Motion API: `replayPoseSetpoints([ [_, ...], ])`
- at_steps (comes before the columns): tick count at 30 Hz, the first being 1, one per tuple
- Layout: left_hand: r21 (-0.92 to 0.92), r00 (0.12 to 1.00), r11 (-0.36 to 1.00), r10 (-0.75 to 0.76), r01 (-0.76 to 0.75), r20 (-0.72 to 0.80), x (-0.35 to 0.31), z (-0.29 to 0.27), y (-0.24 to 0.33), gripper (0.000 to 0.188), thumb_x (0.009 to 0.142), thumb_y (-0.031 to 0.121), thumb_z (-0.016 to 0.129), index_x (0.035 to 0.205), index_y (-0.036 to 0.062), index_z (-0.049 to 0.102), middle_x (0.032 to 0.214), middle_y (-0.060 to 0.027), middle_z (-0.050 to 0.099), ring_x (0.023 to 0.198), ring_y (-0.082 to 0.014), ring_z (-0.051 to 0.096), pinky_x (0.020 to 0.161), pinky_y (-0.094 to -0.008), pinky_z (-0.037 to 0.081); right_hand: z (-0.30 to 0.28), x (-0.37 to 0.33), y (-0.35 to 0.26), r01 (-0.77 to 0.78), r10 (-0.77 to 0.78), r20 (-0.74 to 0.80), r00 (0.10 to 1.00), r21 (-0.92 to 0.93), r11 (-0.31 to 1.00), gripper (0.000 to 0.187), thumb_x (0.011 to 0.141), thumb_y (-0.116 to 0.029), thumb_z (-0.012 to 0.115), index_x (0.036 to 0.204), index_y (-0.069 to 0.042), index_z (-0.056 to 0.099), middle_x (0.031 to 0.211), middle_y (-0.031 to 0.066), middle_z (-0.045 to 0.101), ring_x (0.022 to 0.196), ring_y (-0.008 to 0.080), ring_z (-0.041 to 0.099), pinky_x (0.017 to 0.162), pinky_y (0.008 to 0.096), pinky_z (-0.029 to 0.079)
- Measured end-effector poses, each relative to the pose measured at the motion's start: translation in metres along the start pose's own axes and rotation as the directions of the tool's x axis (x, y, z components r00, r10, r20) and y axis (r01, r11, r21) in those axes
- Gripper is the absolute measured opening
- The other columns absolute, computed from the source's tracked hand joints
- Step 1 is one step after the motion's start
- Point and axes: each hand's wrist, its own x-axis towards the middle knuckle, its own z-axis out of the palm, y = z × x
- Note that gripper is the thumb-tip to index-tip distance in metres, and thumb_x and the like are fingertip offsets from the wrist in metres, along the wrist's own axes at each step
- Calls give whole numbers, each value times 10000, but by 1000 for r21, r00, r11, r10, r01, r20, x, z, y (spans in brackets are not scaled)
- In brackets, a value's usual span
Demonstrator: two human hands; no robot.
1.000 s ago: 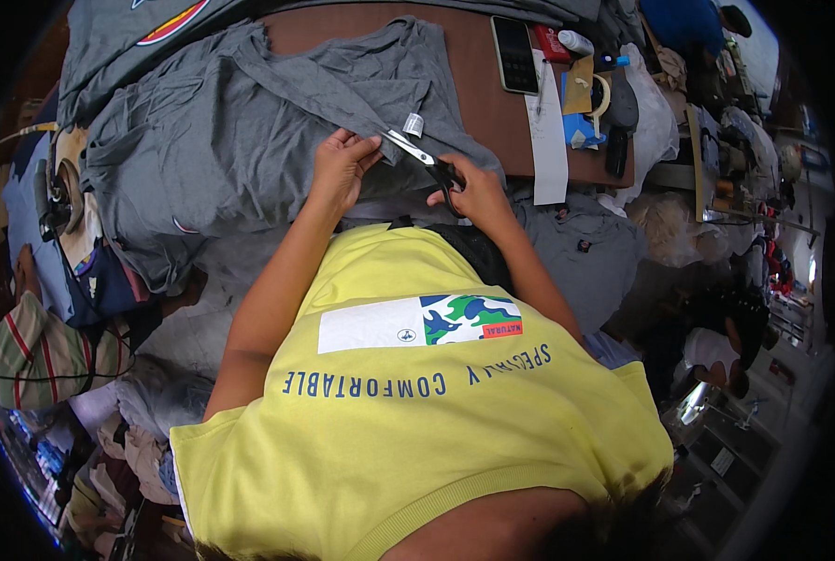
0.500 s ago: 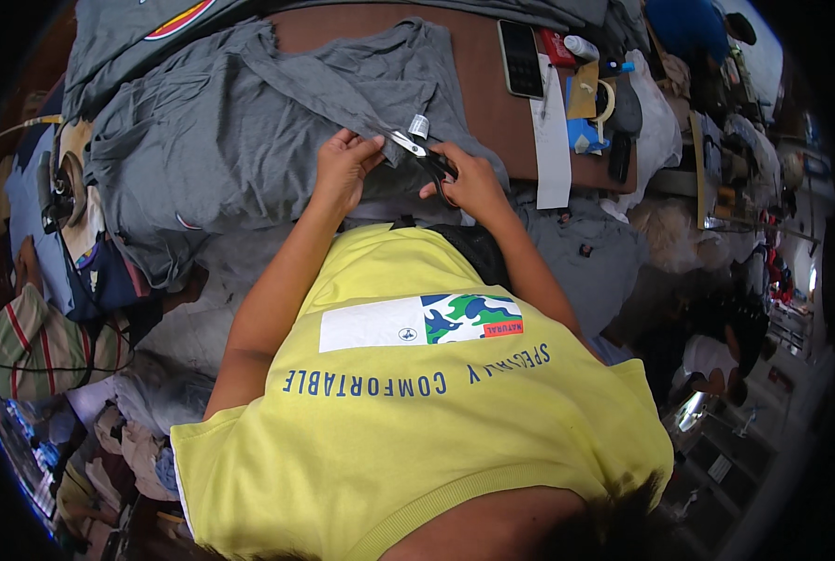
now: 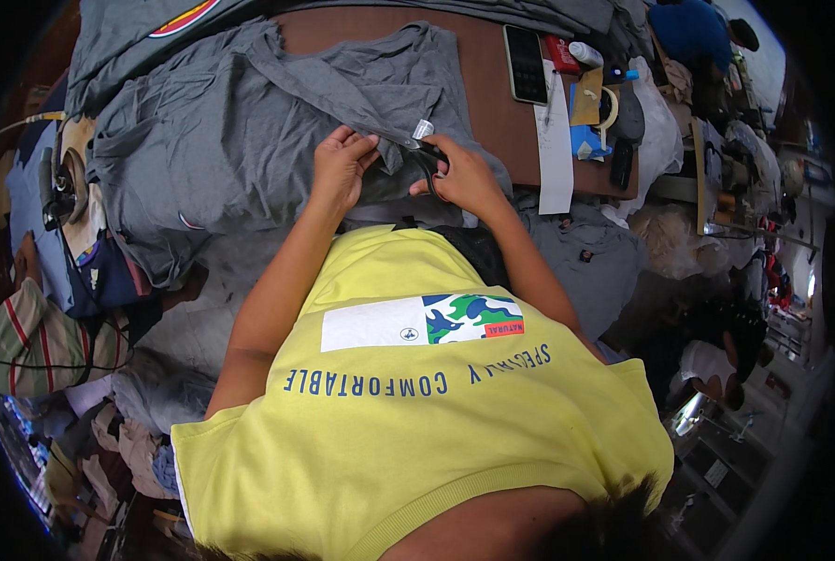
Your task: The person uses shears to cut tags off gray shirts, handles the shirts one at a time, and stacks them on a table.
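A grey garment, wrinkled and looking like a T-shirt, is spread over the near side of a brown table. My left hand pinches a piece of its edge between thumb and fingertips. Close by on the right, my right hand grips black-handled scissors, fingers through the loops. Their blades point left toward the pinched cloth and are mostly hidden in it. A small white label sticks up from the garment just beyond the scissors.
On the brown table at right lie a phone, a long white paper strip, a tape roll and a black object. More grey cloth hangs below. An iron-like tool is at left; a person sits nearby.
My right hand has shifted slightly up and left with the scissors. Their silver blades, plain to see before, are now largely covered by the cloth. My left hand keeps its pinch.
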Motion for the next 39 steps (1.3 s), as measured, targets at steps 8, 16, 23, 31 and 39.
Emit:
replayPoseSetpoints([
  [8, -30, 999, 999, -30, 31, 20, -2, 0, 1, 212, 800, -28, 574, 996, 42, 531, 917, -18, 623, 818, -102, 591, 737, -238, 471, 8, -3, 13, 77, -82, -75, 994, -65, 995, 712, 493, -327, 844, 1090, -86, 539, 555, 30, 483, 488, 145, 508, 487, 290, 393],
  [16, -17, 999, 1000, -10, 10, 34, 2, -3, 1, 229, 791, -49, 565, 1010, 2, 522, 903, -55, 628, 813, -134, 609, 727, -252, 500, 7, -5, 6, 77, -82, -89, 993, -59, 995, 686, 509, -292, 842, 1090, -85, 541, 570, 36, 499, 498, 139, 503, 493, 285, 394],
  [23, -33, 999, 998, -48, 49, 15, 10, -9, 6, 213, 799, -5, 586, 1003, 12, 526, 916, -52, 612, 826, -133, 600, 737, -253, 496, 8, -8, 25, -5, 8, -51, 999, 58, 998, 605, 542, -233, 811, 1071, -87, 558, 609, 109, 558, 533, 216, 576, 513, 313, 436],
  [31, -11, 1000, 1000, -25, 25, 10, 10, -10, 7, 218, 798, -16, 587, 1007, 12, 531, 929, -55, 615, 835, -131, 599, 740, -247, 492, 7, 3, -2, -3, 0, -41, 999, -65, 998, 651, 520, -285, 821, 1083, -96, 556, 630, 81, 565, 560, 208, 553, 553, 326, 442],
  [39, 8, 999, 1000, -24, 23, 28, 9, -10, 9, 218, 798, -18, 586, 1007, 8, 531, 922, -56, 616, 829, -131, 599, 721, -245, 499, 17, 12, 22, 144, -142, -125, 982, 1, 990, 581, 563, -182, 810, 1077, -77, 562, 524, 66, 508, 447, 131, 502, 440, 272, 365],
])
